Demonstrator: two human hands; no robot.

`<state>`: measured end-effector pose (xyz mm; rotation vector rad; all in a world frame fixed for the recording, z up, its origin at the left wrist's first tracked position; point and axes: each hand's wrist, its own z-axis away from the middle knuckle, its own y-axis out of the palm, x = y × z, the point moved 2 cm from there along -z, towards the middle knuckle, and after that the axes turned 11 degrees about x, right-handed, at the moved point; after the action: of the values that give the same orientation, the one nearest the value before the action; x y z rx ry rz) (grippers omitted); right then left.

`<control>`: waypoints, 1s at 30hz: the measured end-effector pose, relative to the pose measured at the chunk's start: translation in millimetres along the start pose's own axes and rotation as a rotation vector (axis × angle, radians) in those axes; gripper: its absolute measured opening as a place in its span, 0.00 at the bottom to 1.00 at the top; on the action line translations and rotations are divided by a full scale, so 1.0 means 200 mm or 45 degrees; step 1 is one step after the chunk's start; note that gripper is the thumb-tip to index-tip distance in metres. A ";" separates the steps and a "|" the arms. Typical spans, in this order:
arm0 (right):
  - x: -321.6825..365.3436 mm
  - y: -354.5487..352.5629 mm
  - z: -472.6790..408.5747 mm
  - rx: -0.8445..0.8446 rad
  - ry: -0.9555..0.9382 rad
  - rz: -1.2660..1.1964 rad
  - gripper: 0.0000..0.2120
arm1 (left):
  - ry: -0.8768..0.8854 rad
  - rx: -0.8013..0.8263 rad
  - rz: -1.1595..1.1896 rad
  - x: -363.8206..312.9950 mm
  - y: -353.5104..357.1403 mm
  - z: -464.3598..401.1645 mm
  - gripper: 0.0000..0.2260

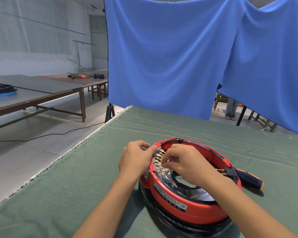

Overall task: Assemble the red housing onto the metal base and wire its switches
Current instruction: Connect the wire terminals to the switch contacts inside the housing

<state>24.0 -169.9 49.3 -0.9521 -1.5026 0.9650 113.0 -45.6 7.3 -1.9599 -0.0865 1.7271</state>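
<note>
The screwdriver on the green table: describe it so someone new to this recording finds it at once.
Start at the green cloth-covered table and find the round red housing near its front. Just right of the housing, lying flat on the cloth beyond the right hand, is the screwdriver. Its dark blue handle with an orange end marks it as the only loose tool there.

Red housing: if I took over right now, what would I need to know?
Left hand: steadies the red housing from outside, fingers at its rim.
Right hand: inside the ring, fingers pinching a brass terminal.
Housing already sits on the dark base, on the green cloth.
Screwdriver lies right of it.
Left: finish the wiring; how many terminals are connected is unclear.
</note>
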 end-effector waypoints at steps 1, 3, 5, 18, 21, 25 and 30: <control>-0.01 0.00 0.00 -0.013 0.005 -0.002 0.01 | 0.003 0.001 0.002 0.00 0.00 0.00 0.12; -0.01 0.00 0.01 -0.041 0.007 -0.014 0.01 | 0.010 -0.001 0.010 0.00 0.00 0.00 0.12; -0.01 0.01 0.01 -0.066 -0.008 -0.011 0.01 | 0.018 0.001 0.002 0.00 0.00 -0.01 0.11; -0.01 0.03 0.00 -0.121 0.019 -0.076 0.02 | 0.037 0.003 -0.021 0.01 0.00 -0.02 0.08; -0.01 0.03 0.00 -0.124 0.018 -0.091 0.02 | 0.045 0.008 -0.011 0.01 0.00 -0.02 0.09; -0.01 0.04 0.00 -0.125 0.003 -0.093 0.02 | 0.054 0.004 0.006 0.01 0.00 -0.01 0.09; 0.00 0.04 -0.01 -0.115 0.008 -0.098 0.01 | 0.054 -0.010 0.004 0.01 0.01 -0.01 0.10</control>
<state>26.7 -167.8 42.1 -0.9536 -1.5773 0.8442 114.7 -46.9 5.5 -2.0019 -0.0753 1.6885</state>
